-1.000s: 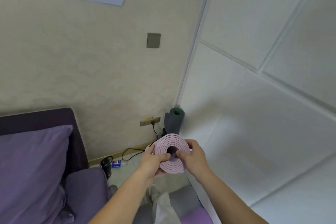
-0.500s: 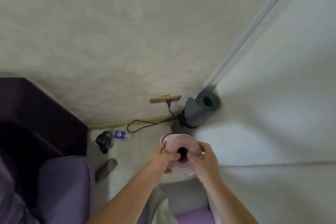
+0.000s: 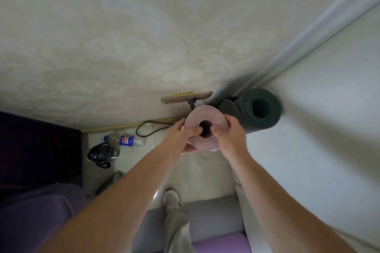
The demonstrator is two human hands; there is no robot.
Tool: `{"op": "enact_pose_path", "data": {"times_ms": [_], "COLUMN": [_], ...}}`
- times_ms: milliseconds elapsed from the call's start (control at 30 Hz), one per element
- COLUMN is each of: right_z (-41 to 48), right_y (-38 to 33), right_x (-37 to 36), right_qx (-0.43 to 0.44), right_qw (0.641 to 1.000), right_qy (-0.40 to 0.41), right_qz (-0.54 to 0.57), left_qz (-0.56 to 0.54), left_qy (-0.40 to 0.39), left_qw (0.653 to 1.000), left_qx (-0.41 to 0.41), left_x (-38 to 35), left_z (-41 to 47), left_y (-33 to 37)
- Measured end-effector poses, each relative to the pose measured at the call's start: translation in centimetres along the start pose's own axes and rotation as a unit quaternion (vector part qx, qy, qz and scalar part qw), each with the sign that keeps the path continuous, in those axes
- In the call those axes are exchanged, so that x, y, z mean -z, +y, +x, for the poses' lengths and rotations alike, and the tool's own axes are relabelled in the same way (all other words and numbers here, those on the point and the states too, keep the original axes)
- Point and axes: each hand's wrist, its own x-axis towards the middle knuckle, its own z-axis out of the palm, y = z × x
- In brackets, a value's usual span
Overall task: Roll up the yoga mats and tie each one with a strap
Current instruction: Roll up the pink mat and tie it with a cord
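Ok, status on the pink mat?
Left hand and right hand grip pink mat, rolled, upright. Strap not visible. Green mat in corner just beyond.

A home room: patterned wallpaper [image 3: 123, 47], purple sofa [image 3: 30, 222], soda bottle [image 3: 127, 140] on tiled floor [image 3: 197, 170].

Pepsi logo on plastic bottle [image 3: 125, 140] label; yellow sticker [image 3: 183, 93] on wall socket [image 3: 174, 99], characters unreadable

Corner: blocked by upright dark green rolled foam mat [image 3: 261, 109] | left floor: cluttered by clear plastic blue-labelled bottle [image 3: 125, 140], looped black cable [image 3: 148, 129] | middle: pale tiled floor [image 3: 201, 168] open.
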Motion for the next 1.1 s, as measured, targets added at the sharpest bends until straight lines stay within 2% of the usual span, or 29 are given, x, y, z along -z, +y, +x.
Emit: {"op": "enact_pose_path", "data": {"times_ms": [233, 333, 433, 500, 567, 733, 900, 1000, 1100], "right_z": [5.3, 5.3, 3.6, 2.4, 2.4, 3.3, 0.5, -4.5, -11.5], "right_y": [-2.9, -3.3, -3.3, -2.7, -1.8, -1.7, -3.3, -6.0, -8.7], "right_x": [0.9, 1.2, 1.1, 0.4, -0.3, -0.2, 0.7, 1.2, 2.0], "right_qx": [0.035, 0.058, 0.175, 0.244, 0.254, 0.271, 0.260, 0.270, 0.236], "right_qw": [0.997, 0.989, 0.954, 0.917, 0.889, 0.872, 0.883, 0.903, 0.928], "right_qy": [0.028, 0.014, 0.040, -0.005, -0.041, -0.034, -0.036, -0.031, -0.028], "right_qz": [-0.061, -0.139, -0.239, -0.317, -0.379, -0.407, -0.390, -0.332, -0.286], "left_qz": [0.069, 0.093, 0.142, 0.150, 0.131, 0.093, 0.074, 0.065, 0.052], "left_qy": [0.031, 0.023, 0.010, 0.006, 0.021, 0.073, 0.090, 0.087, 0.075], "left_qw": [0.997, 0.995, 0.990, 0.989, 0.991, 0.992, 0.993, 0.994, 0.995], "left_qx": [-0.018, -0.027, -0.018, -0.007, 0.015, 0.036, 0.012, -0.020, -0.051], "left_x": [-2.1, -2.3, -2.4, -2.4, -2.3, -1.2, 1.2, 2.8, 4.5], "left_z": [2.2, 2.4, 2.6, 2.1, 1.6, 0.7, -3.8, -8.8, -15.7], "left_y": [5.0, 5.0, 5.1, 5.3, 5.4, 5.6, 5.8, 5.9, 5.3]}}
